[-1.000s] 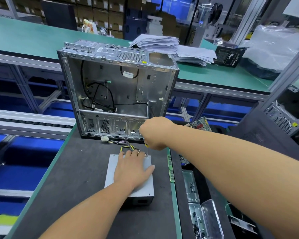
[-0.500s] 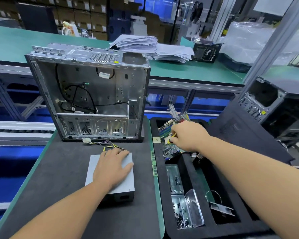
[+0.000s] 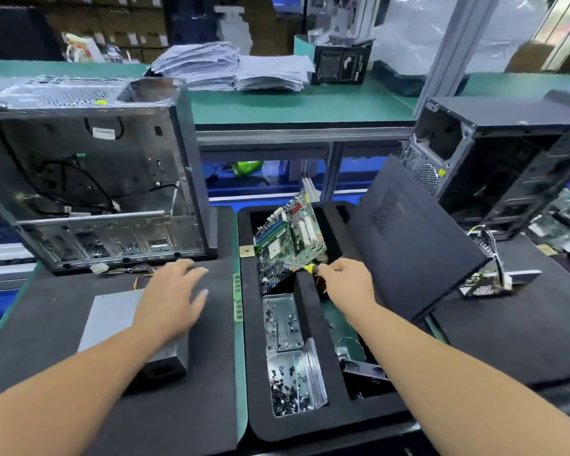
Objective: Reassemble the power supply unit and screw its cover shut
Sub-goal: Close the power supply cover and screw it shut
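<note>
The grey power supply unit [image 3: 112, 319] lies flat on the black mat, its coloured wires [image 3: 135, 269] running toward the open case. My left hand [image 3: 173, 297] hovers over its far right corner with fingers spread, holding nothing. My right hand [image 3: 346, 281] is over the black foam tray [image 3: 310, 426], closed on a yellow-handled screwdriver [image 3: 305, 267] whose tip points left across the green motherboard [image 3: 290, 235]. Two clear boxes of screws [image 3: 288, 383] sit in the tray's near part.
An empty computer case [image 3: 89, 172] stands open at the back left. A black side panel [image 3: 408, 238] leans on the tray's right side. A second case [image 3: 507, 153] stands at the right. A green memory stick [image 3: 237, 297] lies between mat and tray.
My right hand carried the screwdriver from the power supply's far edge rightward to the tray over the motherboard. My left hand lifted off the cover and spread. The view swung right.
</note>
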